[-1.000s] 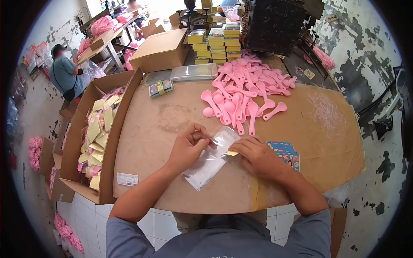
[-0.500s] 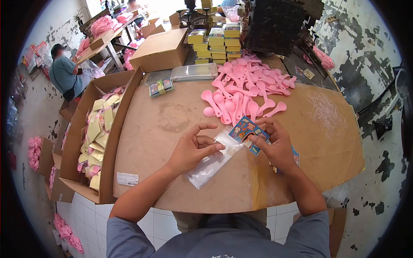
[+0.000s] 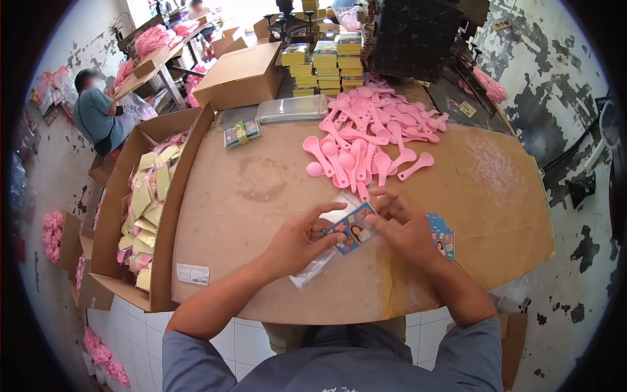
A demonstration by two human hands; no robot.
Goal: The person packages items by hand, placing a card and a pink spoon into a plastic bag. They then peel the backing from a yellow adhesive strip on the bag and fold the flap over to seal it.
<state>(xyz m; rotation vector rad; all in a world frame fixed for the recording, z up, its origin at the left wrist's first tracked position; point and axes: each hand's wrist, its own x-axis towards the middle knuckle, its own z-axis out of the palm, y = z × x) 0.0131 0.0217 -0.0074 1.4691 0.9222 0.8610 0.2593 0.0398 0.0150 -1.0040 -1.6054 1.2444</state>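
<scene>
A blue printed card [image 3: 353,230] is held between both hands over the cardboard-covered table. My left hand [image 3: 300,236] pinches its left end, with a clear plastic bag [image 3: 312,269] lying beneath. At the card's right end, my right hand [image 3: 397,225] has its thumb and fingers closed on the edge. More blue cards [image 3: 442,236] lie just right of my right hand. Beyond the hands is a heap of pink spoons [image 3: 375,130].
On the left stands an open carton [image 3: 189,163] of packed pink and yellow items. Behind are a closed box [image 3: 240,75], stacked card bundles [image 3: 326,60], a plastic case [image 3: 292,109] and a banded bundle [image 3: 242,133]. A person [image 3: 98,114] sits at the far left.
The card has moved left and down, and its left end is now in my left hand. My right hand has shifted left, uncovering more of the cards beside it.
</scene>
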